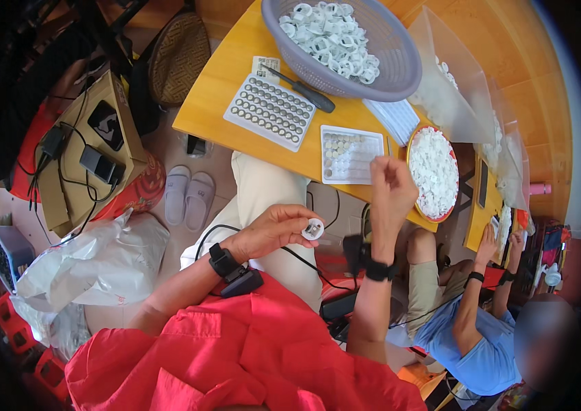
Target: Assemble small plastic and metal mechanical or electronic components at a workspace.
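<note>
Round white plastic part point(313, 229) pinched in the left hand point(273, 231)
Head view: the part is over the cream-trousered lap point(285, 270); the right hand point(394, 183) curls beside a white rectangular plastic tray point(349, 175) on the yellow wooden bench point(215, 92); whether it grips anything, I cannot tell.

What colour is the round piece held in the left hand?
The round piece is mostly white, seen best in the head view.

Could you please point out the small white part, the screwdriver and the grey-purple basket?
Small white part point(313, 229), head view: middle of its face.
Screwdriver point(311, 94), head view: its dark handle.
Grey-purple basket point(398, 58), head view: bare inner wall.
</note>
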### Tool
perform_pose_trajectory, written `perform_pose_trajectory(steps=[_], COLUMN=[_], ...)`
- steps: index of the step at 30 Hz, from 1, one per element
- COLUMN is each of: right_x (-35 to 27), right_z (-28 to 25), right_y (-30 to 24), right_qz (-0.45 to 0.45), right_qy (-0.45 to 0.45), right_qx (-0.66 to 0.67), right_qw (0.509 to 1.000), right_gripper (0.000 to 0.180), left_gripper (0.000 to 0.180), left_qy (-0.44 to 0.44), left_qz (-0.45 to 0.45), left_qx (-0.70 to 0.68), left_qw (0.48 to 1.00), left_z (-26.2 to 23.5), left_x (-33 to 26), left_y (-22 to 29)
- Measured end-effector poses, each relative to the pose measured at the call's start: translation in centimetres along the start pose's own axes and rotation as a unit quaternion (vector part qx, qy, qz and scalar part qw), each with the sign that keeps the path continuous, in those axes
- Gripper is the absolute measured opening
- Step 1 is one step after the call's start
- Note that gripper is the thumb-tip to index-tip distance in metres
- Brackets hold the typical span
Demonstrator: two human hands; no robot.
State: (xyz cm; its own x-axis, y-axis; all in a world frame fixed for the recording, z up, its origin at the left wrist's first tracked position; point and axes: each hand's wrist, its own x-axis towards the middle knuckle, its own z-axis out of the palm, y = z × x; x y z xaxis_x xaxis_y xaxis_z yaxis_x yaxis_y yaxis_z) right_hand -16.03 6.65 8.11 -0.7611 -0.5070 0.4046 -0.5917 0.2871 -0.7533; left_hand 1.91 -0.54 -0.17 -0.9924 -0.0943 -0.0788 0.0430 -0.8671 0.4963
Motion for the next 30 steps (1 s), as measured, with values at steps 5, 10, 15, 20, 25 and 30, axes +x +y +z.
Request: perform_pose_trajectory(steps=[5,10,15,20,25,30], right_x=[-6.6,-9.6,-10.2,-10.3,-10.7,-10.9], right_z=[-1.7,-1.6,-1.1,-1.0,-1.2,-1.3], right_y=[-2.4,-3.5,-2.9,-2.7,-2.5,-2.4], right_qz=[0.044,-0.024,-0.082,-0.140,-0.170,-0.179], right_qy=[-0.101,-0.098,-0.068,-0.076,-0.099,-0.122], right_qx=[0.053,0.013,-0.022,-0.041,-0.068,-0.078], right_qw=[0.993,0.995,0.994,0.986,0.978,0.973], right_gripper=[0.006,0.014,0.017,0.019,0.019,0.019], left_gripper=[0.030,0.026,0.026,0.024,0.023,0.023], left_qy=[0.016,0.022,0.037,0.046,0.057,0.077], left_qz=[0.001,-0.001,0.006,0.011,0.011,0.000], left_qx=[0.006,0.010,0.034,0.052,0.070,0.121], left_qw=[1.000,1.000,0.999,0.998,0.996,0.990], left_z=[0.2,0.6,0.9,1.0,1.0,1.3], left_x=[0.0,0.1,0.1,0.2,0.0,0.0], left_y=[0.1,-0.1,-0.2,-0.3,-0.5,-0.7])
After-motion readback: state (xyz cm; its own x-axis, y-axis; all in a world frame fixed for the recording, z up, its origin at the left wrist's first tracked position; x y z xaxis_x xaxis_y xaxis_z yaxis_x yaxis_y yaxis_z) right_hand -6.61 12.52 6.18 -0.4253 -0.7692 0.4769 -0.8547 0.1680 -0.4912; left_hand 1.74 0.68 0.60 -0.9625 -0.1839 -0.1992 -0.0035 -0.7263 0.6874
